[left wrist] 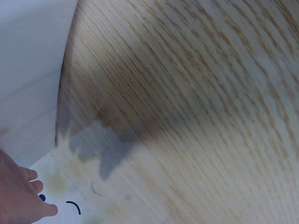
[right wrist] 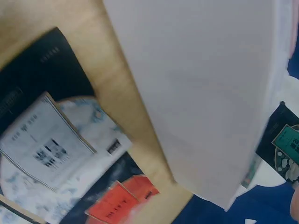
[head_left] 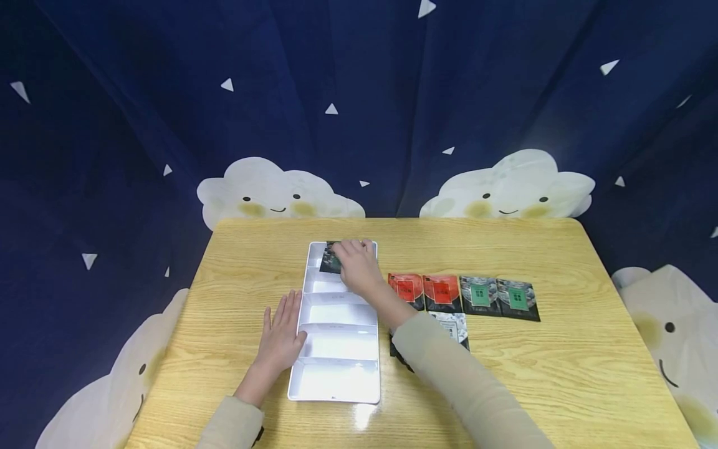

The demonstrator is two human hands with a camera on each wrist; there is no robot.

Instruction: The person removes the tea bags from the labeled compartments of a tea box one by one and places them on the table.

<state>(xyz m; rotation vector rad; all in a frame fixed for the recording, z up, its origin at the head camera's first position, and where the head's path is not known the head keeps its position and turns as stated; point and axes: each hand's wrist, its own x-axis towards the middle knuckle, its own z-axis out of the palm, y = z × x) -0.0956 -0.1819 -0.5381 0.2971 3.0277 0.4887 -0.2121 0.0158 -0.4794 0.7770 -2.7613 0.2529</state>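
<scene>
A long white tray with several compartments in a row lies on the table. Over its far end, my right hand grips a dark sachet with a green label, tilted at the farthest compartments. The head view shows only the sachet's left part; fingers cover the rest. My left hand rests against the tray's left edge, fingers straight and thumb at the rim. In the left wrist view, part of that hand appears beside the tray's side wall.
Right of the tray lie two red sachets and two green-label sachets in a row. Nearer me, white-label sachets are partly hidden under my right sleeve. A dark blue curtain hangs behind the wooden table.
</scene>
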